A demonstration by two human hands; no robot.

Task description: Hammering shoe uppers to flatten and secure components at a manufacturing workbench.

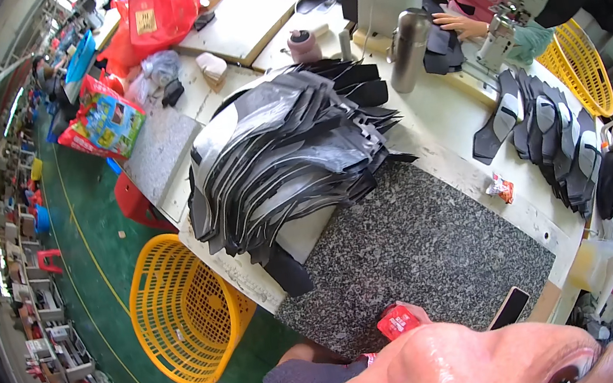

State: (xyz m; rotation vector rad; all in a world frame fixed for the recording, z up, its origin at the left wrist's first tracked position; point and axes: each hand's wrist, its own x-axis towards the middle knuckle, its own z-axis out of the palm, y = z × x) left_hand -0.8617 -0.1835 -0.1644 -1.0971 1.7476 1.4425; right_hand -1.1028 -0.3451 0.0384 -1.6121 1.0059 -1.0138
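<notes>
A small red packet (397, 322) is held low over the near edge of the speckled grey stone slab (428, 245). Fingers of what looks like my right hand (417, 312) close around its right side; the rest of that hand is hidden. My left forearm (315, 352) comes from a grey-blue sleeve at the lower edge, and its hand is out of sight. A dark phone (509, 308) lies on the slab's near right part. Beyond the slab rises a large fanned stack of dark grey cut pieces (278, 156).
Behind the stack stand a pink bottle (304, 47) and a steel flask (410, 51). A co-worker's hand (462, 24) works at a sewing machine (497, 43). Shoe-shaped pieces (539, 119) and a red-orange wrapper (501, 188) lie right. A yellow basket (182, 311) stands left on the green floor.
</notes>
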